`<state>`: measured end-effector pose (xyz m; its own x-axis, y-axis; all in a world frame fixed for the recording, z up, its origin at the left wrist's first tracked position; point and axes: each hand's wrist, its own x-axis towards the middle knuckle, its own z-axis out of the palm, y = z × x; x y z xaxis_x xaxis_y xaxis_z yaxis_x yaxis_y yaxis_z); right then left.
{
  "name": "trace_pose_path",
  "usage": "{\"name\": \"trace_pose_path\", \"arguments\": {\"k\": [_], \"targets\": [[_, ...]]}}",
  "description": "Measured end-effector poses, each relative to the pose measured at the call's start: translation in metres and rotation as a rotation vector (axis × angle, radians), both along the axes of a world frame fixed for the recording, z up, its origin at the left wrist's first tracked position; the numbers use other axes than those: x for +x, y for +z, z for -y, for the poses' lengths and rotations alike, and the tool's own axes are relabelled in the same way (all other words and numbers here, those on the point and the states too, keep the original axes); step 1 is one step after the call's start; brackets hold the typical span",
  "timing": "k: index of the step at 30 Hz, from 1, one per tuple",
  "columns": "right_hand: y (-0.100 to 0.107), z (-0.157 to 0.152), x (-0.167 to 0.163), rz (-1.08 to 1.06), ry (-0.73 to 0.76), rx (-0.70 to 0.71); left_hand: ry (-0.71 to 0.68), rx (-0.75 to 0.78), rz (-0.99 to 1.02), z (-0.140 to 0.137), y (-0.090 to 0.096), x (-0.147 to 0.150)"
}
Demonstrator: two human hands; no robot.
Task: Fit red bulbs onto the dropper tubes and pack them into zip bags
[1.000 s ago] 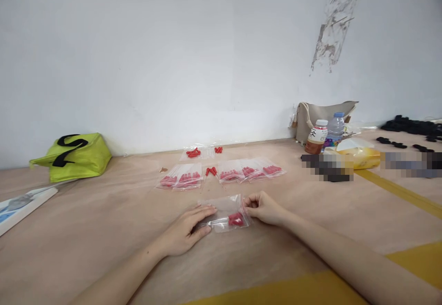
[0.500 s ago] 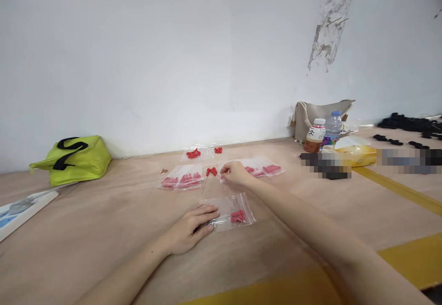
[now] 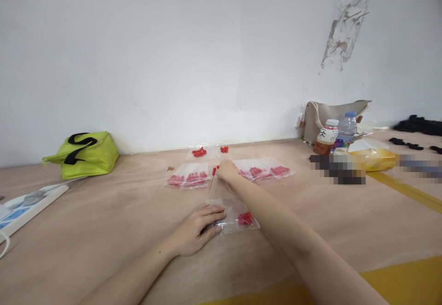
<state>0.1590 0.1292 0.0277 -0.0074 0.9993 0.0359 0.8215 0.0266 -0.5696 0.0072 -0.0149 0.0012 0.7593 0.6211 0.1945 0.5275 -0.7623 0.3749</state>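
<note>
My left hand (image 3: 202, 229) lies with fingers stretched out on the left part of a clear zip bag (image 3: 230, 224). Inside that bag's right end is a cluster of red pieces (image 3: 245, 218). Farther off, my right hand (image 3: 228, 171) is curled down beside thin red-handled tools (image 3: 213, 171); its fingertips and whatever they grip are hidden. On its left lie clear bags with red pieces (image 3: 194, 177). More such bags (image 3: 258, 171) spread out to its right. Behind are loose-looking red pieces (image 3: 199, 152) on clear plastic and a small red group (image 3: 224, 149).
A lime-green bag (image 3: 86, 155) sits at the left by the wall, with a white power strip (image 3: 37, 208) nearer. At right stand a beige bag (image 3: 312, 121), a brown drink bottle (image 3: 326, 138), a clear bottle (image 3: 346, 130) and a yellow pack (image 3: 380, 159). Yellow tape (image 3: 404, 187) crosses the table.
The view has swung slightly left. My right hand has moved left over the red-handled tools, covering part of them. My left hand stays on the clear bag.
</note>
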Motion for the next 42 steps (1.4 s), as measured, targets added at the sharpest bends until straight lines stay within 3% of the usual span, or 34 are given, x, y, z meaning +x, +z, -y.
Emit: {"name": "trace_pose_path", "arguments": {"k": [6, 8, 10, 11, 16, 20, 23, 27, 30, 32, 42], "targets": [[0.021, 0.021, 0.050, -0.425, 0.059, 0.112, 0.017, -0.009, -0.010, 0.000, 0.000, -0.001], [0.019, 0.042, 0.079, -0.563, 0.063, 0.169, 0.014, -0.019, -0.018, -0.001, 0.000, -0.001], [0.010, 0.065, 0.108, -0.939, 0.048, 0.247, 0.016, -0.031, -0.032, -0.001, 0.001, -0.001], [0.003, 0.075, 0.121, -1.016, 0.054, 0.254, 0.020, -0.037, -0.040, -0.001, 0.001, -0.001], [-0.032, 0.106, 0.147, -1.081, -0.098, 0.245, 0.026, -0.058, -0.052, -0.001, 0.004, 0.000], [-0.044, 0.111, 0.135, -1.131, -0.117, 0.270, 0.013, -0.027, -0.032, 0.000, 0.004, 0.001], [-0.048, 0.116, 0.124, -1.188, -0.115, 0.170, 0.049, -0.020, -0.015, 0.001, 0.004, 0.002], [-0.052, 0.123, 0.121, -1.053, 0.052, 0.030, 0.086, -0.027, -0.010, 0.004, 0.004, 0.001], [-0.054, 0.124, 0.123, -0.754, 0.222, 0.051, 0.090, -0.024, -0.011, 0.005, 0.004, 0.001], [-0.054, 0.124, 0.122, -0.664, 0.277, 0.061, 0.089, -0.021, -0.010, 0.005, 0.003, 0.000], [-0.060, 0.117, 0.119, -0.502, 0.257, 0.188, 0.084, -0.025, 0.002, 0.003, 0.002, 0.000]]}}
